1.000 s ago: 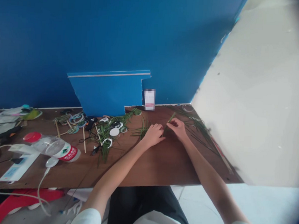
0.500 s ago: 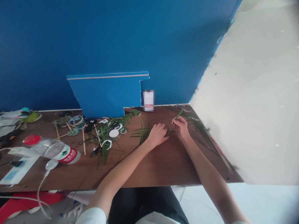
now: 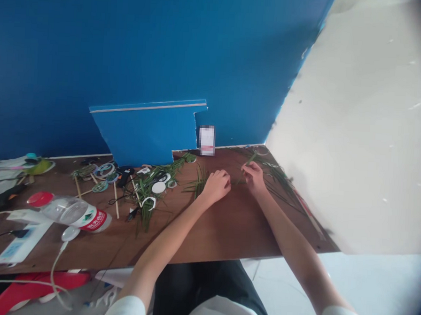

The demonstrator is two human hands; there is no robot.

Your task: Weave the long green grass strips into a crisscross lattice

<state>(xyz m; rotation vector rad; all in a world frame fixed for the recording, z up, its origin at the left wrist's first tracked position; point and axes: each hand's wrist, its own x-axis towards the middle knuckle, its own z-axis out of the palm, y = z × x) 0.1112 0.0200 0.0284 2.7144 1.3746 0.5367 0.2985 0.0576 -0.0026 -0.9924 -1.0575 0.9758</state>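
While the right hand (image 3: 254, 177) pinches a thin, green strip of leaf (image 3: 252, 158) with its thumb and fingers, the left hand (image 3: 217, 186) lies low over the brown wooden table (image 3: 227, 233), with its fingers bent. I cannot tell if that hand grips anything. The strip sticks out of the right hand, toward the far side of the table. Just to the left of the left hand lies a small patch of crossed green leaf strips (image 3: 199, 183). More long green leaves (image 3: 283, 176) lie to the right of the right hand, near the pale wall (image 3: 356, 137). Farther left is a messy pile of green leaves (image 3: 146, 215) with a flat, round white piece (image 3: 158, 187) on it. A clear plastic bottle with a red cap (image 3: 70, 210) lies on its side at the near left.
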